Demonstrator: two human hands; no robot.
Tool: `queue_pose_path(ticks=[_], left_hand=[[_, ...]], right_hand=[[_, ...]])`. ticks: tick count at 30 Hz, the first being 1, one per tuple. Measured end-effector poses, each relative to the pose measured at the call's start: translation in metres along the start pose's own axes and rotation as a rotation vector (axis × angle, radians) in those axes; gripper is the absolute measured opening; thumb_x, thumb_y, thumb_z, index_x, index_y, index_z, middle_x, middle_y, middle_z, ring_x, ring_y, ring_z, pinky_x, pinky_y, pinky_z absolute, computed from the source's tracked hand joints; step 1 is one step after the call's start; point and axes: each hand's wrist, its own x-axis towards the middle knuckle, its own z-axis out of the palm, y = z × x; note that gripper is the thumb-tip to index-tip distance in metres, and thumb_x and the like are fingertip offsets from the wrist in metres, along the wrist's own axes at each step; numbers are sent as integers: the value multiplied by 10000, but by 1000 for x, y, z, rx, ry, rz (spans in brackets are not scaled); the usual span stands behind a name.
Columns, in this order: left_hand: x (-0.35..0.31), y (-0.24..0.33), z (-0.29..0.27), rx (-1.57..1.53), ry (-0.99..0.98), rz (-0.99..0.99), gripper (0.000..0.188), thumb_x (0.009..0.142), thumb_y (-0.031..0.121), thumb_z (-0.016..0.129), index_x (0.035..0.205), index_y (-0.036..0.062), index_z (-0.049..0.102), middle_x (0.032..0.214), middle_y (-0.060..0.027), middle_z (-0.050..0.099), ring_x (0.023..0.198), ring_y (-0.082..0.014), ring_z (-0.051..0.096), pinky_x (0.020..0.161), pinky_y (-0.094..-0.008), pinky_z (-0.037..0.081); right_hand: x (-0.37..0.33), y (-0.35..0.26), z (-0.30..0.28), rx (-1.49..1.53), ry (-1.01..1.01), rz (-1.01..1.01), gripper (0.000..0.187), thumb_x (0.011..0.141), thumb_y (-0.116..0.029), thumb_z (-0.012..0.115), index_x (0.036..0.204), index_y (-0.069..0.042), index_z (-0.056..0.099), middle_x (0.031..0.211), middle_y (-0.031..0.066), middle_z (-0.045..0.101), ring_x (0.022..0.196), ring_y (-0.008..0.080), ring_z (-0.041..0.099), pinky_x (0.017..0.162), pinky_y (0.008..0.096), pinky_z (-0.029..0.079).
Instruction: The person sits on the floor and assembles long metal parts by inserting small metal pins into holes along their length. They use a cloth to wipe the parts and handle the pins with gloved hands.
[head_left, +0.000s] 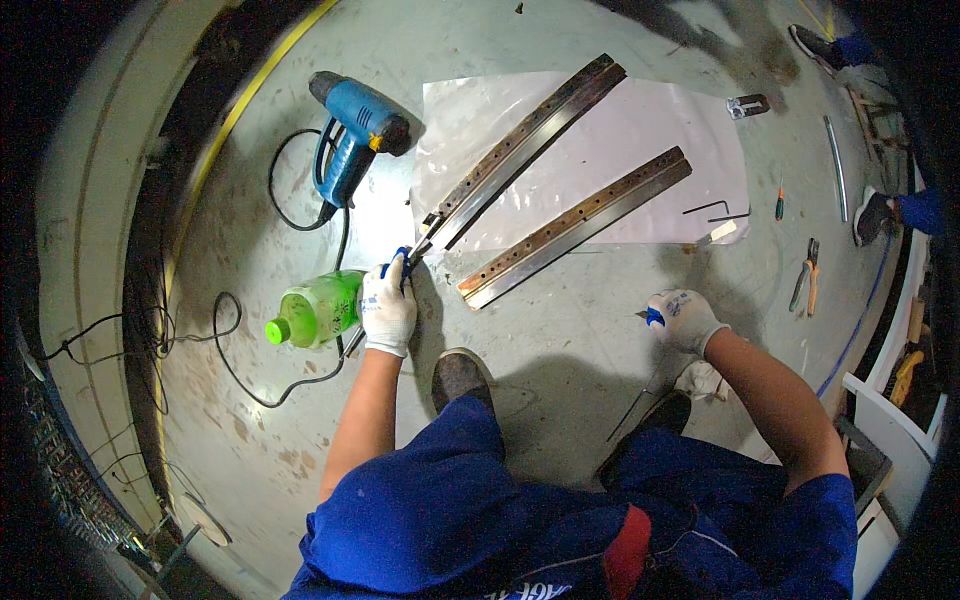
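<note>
My left hand (388,312), in a white glove with blue showing at the fingers, is closed around a slim metal tool (424,240). The tool's tip meets the near end of the longer metal bar (530,150), which has a row of holes and brown stains. A second, similar bar (575,228) lies to its right, roughly parallel. Just left of my left hand, a green bottle (315,312) lies on its side. My right hand (685,320), gloved the same way, is curled above the floor at the right; a small dark tip pokes out, the rest hidden.
A blue heat gun (352,140) with a black cord lies at the far left. Beneath the bars is a white sheet (690,130). On the right are hex keys (722,208), a scraper (718,233), pliers (806,275), a screwdriver (780,204) and a metal rod (836,170). Another person's shoe (873,218) stands nearby.
</note>
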Motion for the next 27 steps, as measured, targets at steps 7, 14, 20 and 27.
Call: queue_pose_path(ticks=[7, 14, 20, 27], left_hand=[[1, -5, 6, 51, 6, 24, 419, 845, 103, 717, 1263, 111, 685, 1089, -179, 646, 1034, -377, 610, 900, -474, 505], [7, 0, 2, 24, 5, 62, 424, 856, 129, 726, 1276, 105, 677, 1077, -174, 649, 995, -374, 619, 893, -479, 505], [13, 4, 0, -82, 24, 53, 431, 807, 83, 763, 1229, 52, 682, 1053, -183, 666, 995, -393, 632, 881, -460, 510], [19, 12, -3, 1, 32, 96, 353, 802, 123, 782, 1147, 85, 715, 1009, -160, 690, 924, -369, 667, 835, -465, 532]], right_hand=[[5, 7, 9, 0, 49, -49, 284, 879, -352, 653, 996, -93, 641, 949, 148, 704, 914, 365, 696, 801, 496, 547], [3, 0, -4, 39, -64, 23, 298, 891, -345, 653, 1057, -98, 659, 1033, 156, 699, 1039, 363, 670, 908, 485, 516], [4, 11, 13, -9, 48, -50, 274, 881, -372, 633, 998, -125, 644, 906, 156, 707, 899, 376, 697, 791, 517, 547], [4, 8, 10, -2, 35, -33, 269, 871, -360, 628, 989, -119, 647, 924, 165, 714, 893, 375, 702, 791, 523, 548]])
